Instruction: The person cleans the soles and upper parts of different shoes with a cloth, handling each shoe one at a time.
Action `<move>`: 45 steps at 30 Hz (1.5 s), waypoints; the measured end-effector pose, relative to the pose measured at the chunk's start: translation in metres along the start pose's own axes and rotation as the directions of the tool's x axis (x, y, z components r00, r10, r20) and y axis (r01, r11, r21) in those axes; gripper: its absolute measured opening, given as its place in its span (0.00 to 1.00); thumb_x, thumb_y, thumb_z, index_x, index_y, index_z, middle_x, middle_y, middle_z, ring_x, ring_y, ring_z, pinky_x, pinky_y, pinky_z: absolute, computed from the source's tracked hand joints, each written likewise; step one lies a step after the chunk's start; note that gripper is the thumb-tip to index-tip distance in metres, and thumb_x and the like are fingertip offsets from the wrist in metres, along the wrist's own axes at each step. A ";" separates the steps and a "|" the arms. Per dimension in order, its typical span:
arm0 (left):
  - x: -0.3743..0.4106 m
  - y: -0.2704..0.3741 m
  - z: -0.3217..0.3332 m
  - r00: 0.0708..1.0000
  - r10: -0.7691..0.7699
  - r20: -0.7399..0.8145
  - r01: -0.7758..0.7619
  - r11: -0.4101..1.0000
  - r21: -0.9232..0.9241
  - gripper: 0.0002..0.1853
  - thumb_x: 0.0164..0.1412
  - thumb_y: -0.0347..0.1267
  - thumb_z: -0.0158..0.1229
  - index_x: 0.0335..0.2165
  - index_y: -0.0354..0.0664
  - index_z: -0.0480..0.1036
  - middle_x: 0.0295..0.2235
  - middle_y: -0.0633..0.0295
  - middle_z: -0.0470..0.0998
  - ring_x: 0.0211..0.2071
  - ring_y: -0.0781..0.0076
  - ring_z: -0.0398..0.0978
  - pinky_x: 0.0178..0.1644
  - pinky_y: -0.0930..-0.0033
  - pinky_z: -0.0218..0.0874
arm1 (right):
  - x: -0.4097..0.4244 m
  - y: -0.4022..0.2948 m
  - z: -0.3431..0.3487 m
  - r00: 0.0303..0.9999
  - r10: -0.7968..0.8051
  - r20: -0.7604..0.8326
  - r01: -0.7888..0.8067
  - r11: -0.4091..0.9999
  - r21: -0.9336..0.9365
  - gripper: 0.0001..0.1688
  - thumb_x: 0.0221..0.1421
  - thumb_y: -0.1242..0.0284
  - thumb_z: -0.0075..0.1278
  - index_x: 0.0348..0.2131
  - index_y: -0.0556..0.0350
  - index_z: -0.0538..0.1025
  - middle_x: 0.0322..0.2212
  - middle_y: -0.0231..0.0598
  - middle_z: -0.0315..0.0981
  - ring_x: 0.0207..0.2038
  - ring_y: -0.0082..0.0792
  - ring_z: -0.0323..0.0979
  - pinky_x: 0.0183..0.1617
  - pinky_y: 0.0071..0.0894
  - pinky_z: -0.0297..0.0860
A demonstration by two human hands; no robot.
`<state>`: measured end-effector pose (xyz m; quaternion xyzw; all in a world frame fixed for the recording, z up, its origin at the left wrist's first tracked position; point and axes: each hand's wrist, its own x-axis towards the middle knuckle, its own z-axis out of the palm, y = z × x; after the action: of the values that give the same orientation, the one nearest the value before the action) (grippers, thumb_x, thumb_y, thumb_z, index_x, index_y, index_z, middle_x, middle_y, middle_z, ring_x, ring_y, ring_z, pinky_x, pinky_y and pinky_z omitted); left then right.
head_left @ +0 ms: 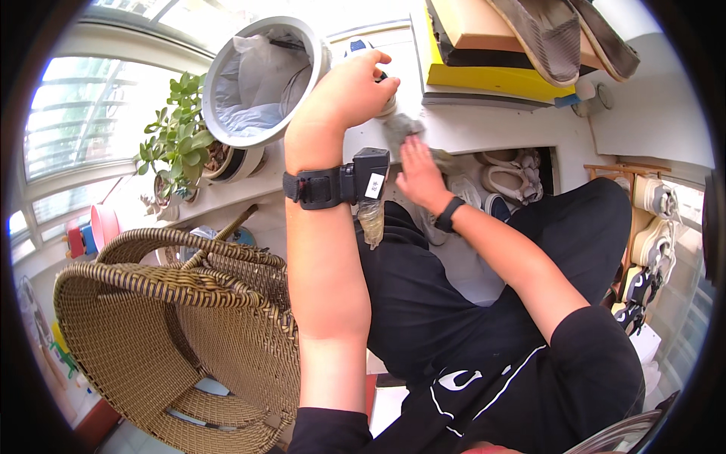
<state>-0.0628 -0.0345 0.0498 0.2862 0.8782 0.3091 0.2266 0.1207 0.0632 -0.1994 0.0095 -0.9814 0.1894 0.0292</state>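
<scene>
My left hand [363,85], with a black strapped device on its wrist, is over a navy and white shoe [358,45] on the white ledge [391,40]. The hand covers most of the shoe, and whether its fingers grip it cannot be told. My right hand [420,170], wearing a black wristband, has its fingers on a crumpled grey cloth [404,126] at the ledge's front edge. Part of the cloth trails to the right of the fingers.
A lined waste bin [211,91] and potted succulents [184,136] stand at left. Shoe boxes [488,79] bear grey slippers [547,51]. Light-coloured shoes [505,179] sit in the opening below the ledge. A wicker chair [125,318] is beside my left arm, and a shoe rack [632,227] is at right.
</scene>
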 end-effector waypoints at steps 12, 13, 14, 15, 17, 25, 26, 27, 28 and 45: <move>0.002 0.001 0.002 0.995 -0.078 0.069 0.074 0.995 0.060 0.23 0.63 0.37 0.58 0.55 0.42 0.69 0.46 0.53 0.77 0.45 0.65 0.76 0.48 0.67 0.67 | 0.032 0.024 0.004 0.829 -0.513 -0.222 0.540 0.837 0.086 0.19 0.51 0.75 0.48 0.45 0.53 0.76 0.50 0.33 0.74 0.56 0.34 0.68 0.56 0.35 0.66; 0.004 0.001 0.002 0.992 -0.089 0.084 0.084 0.995 0.060 0.23 0.64 0.37 0.57 0.55 0.41 0.69 0.46 0.53 0.77 0.45 0.65 0.76 0.48 0.67 0.67 | 0.031 0.030 0.000 0.808 -0.559 -0.187 0.584 0.802 0.125 0.18 0.51 0.75 0.48 0.44 0.53 0.76 0.49 0.32 0.75 0.55 0.33 0.68 0.55 0.35 0.66; 0.006 0.001 0.002 0.987 -0.107 0.118 0.107 0.994 0.006 0.23 0.64 0.36 0.57 0.55 0.41 0.69 0.46 0.54 0.77 0.45 0.68 0.75 0.48 0.69 0.67 | 0.029 0.037 -0.005 0.798 -0.583 -0.154 0.603 0.772 0.203 0.17 0.50 0.78 0.49 0.43 0.52 0.77 0.47 0.34 0.76 0.52 0.37 0.71 0.53 0.35 0.67; 0.003 -0.004 0.000 0.988 -0.113 0.104 0.113 0.994 -0.003 0.23 0.64 0.36 0.57 0.55 0.40 0.68 0.46 0.54 0.77 0.45 0.68 0.75 0.48 0.69 0.67 | 0.028 0.034 -0.015 0.859 -0.493 -0.140 0.511 0.803 0.308 0.19 0.49 0.80 0.48 0.43 0.53 0.77 0.45 0.38 0.77 0.50 0.40 0.72 0.52 0.37 0.68; 0.004 -0.014 0.001 0.990 -0.118 0.082 0.120 0.992 -0.022 0.24 0.64 0.36 0.58 0.55 0.39 0.68 0.46 0.54 0.77 0.44 0.70 0.75 0.47 0.70 0.67 | 0.023 0.030 -0.029 0.952 -0.299 -0.070 0.293 0.816 0.498 0.22 0.48 0.83 0.47 0.45 0.54 0.77 0.43 0.45 0.77 0.45 0.47 0.74 0.50 0.40 0.69; 0.016 0.003 0.005 0.988 -0.136 0.068 0.128 0.985 0.114 0.27 0.63 0.40 0.58 0.57 0.40 0.67 0.44 0.56 0.79 0.42 0.70 0.75 0.44 0.69 0.66 | 0.060 0.015 -0.061 0.943 0.162 -0.292 0.087 0.725 0.683 0.19 0.51 0.80 0.49 0.45 0.58 0.76 0.40 0.49 0.77 0.44 0.51 0.74 0.51 0.41 0.69; 0.014 0.001 0.005 0.989 -0.144 0.045 0.138 0.984 0.115 0.27 0.63 0.40 0.57 0.57 0.40 0.67 0.44 0.56 0.79 0.42 0.70 0.75 0.44 0.68 0.66 | 0.068 0.007 -0.061 0.930 0.134 -0.343 0.122 0.767 0.630 0.19 0.51 0.80 0.50 0.44 0.58 0.76 0.39 0.48 0.77 0.44 0.50 0.73 0.50 0.42 0.68; 0.011 -0.001 0.003 0.987 -0.151 0.047 0.146 0.983 0.111 0.27 0.63 0.40 0.58 0.57 0.40 0.67 0.44 0.56 0.79 0.43 0.70 0.74 0.43 0.68 0.66 | 0.076 -0.002 -0.057 0.922 0.120 -0.367 0.151 0.763 0.629 0.19 0.50 0.80 0.50 0.44 0.57 0.75 0.39 0.47 0.77 0.44 0.50 0.73 0.51 0.42 0.68; 0.008 -0.003 0.001 0.987 -0.156 0.046 0.150 0.983 0.107 0.27 0.63 0.40 0.58 0.57 0.41 0.67 0.44 0.56 0.79 0.43 0.70 0.74 0.43 0.68 0.66 | 0.085 -0.011 -0.051 0.913 0.105 -0.394 0.182 0.759 0.624 0.18 0.50 0.80 0.50 0.44 0.57 0.75 0.39 0.47 0.77 0.43 0.50 0.73 0.51 0.43 0.68; 0.012 -0.005 0.002 0.990 -0.101 0.098 0.101 0.995 0.008 0.26 0.64 0.37 0.58 0.56 0.39 0.67 0.45 0.54 0.77 0.46 0.70 0.74 0.51 0.69 0.64 | 0.034 0.014 -0.016 0.817 -0.446 0.365 0.246 0.843 0.479 0.15 0.49 0.77 0.51 0.40 0.53 0.77 0.33 0.50 0.79 0.41 0.53 0.76 0.44 0.48 0.70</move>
<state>-0.0724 -0.0288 0.0420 0.2566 0.8799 0.2813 0.2843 0.0870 0.0818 -0.1874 0.2429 -0.8780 0.3742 -0.1736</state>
